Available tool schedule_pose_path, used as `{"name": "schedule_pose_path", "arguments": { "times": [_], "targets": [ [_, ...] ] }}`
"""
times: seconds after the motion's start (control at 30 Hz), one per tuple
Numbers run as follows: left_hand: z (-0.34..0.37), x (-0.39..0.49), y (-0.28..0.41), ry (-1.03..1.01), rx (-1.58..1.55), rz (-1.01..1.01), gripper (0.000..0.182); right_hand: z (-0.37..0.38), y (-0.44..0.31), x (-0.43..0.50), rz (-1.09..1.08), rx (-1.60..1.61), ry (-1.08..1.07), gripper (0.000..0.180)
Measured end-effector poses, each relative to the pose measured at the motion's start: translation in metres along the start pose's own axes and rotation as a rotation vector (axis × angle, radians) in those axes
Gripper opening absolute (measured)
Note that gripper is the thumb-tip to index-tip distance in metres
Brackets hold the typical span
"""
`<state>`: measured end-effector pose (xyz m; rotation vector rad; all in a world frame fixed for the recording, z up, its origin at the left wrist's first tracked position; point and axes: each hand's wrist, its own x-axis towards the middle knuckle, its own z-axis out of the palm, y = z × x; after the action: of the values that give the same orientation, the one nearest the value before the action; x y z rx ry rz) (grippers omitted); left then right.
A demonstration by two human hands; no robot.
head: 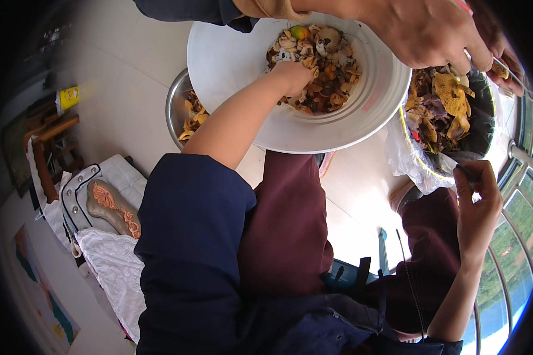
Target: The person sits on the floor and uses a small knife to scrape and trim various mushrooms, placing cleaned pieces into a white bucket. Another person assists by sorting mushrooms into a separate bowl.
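My left hand (292,79) reaches into a wide white plastic basin (231,57), its fingertips down among wild mushrooms (328,84). Those fingertips are hidden, so I cannot see whether they grip anything. The mushrooms are cream, brown and orange, mixed with dark debris, and a rounded yellow-green piece (299,32) lies at the far side. Off to the right, my right hand (479,186) is raised beside a bin (484,115), pinching a small dark object (468,173) I cannot identify. Yellow and brown mushroom pieces (451,100) fill the bin, which has a plastic liner.
A co-worker's hand (426,35) extends over the basin's far right rim; their other hand (508,66) is beyond the bin. Under the basin's left side stands a steel bowl (174,106) with yellow mushroom pieces. A metal railing (499,266) runs along the right.
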<state>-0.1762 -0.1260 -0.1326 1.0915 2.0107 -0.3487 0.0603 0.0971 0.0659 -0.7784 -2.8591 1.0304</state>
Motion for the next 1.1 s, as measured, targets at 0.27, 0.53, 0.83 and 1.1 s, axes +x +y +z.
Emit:
{"name": "schedule_pose_path", "arguments": {
  "times": [0.27, 0.53, 0.83, 1.1],
  "targets": [
    [0.02, 0.002, -0.037, 0.078, 0.062, -0.145, 0.014, 0.0, -0.004, 0.0, 0.017, 0.048, 0.003, 0.009],
    [0.007, -0.021, -0.057, 0.122, -0.042, -0.318, 0.012, -0.002, -0.005, 0.0, 0.021, 0.03, -0.005, 0.011],
    [-0.003, -0.045, -0.063, 0.19, -0.174, -0.376, 0.018, -0.002, -0.008, -0.001, -0.047, 0.091, 0.019, 0.013],
    [-0.009, -0.056, -0.054, 0.21, -0.287, -0.462, 0.018, -0.004, -0.007, -0.001, -0.037, 0.081, 0.028, 0.016]
  ]
}}
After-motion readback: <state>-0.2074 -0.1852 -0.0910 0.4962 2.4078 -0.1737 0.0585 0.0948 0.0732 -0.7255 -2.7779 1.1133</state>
